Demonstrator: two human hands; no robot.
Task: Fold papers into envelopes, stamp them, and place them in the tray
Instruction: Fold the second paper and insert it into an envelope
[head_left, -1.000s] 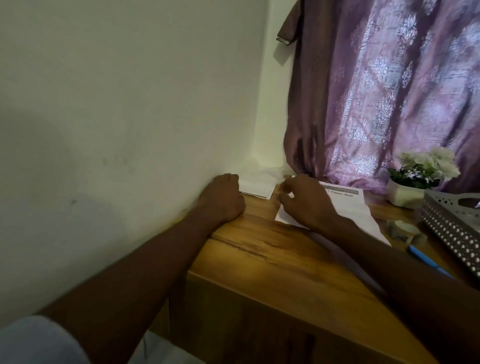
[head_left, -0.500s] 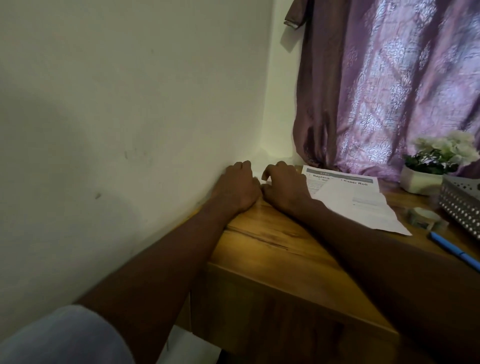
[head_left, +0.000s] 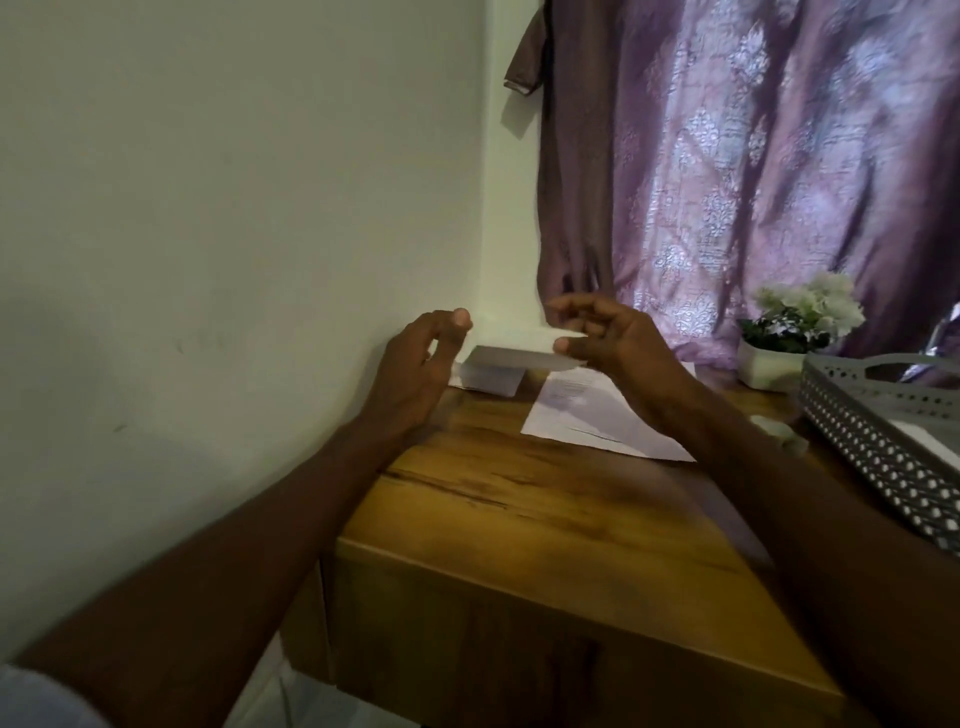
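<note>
Nothing can be read. The printed sheet lying on the wooden table carries a few lines of print near its top, too blurred and small to make out.

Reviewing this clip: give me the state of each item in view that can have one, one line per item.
right hand: raised over the desk, pinching the folded paper
folded paper: lifted off the desk, held flat at its right end
left hand: raised, fingers relaxed, holding nothing
paper stack: lying in the desk's far corner
printed sheet: lying on the desk, partly folded
tray: on the desk at right, something white inside
curtain: drawn
</note>
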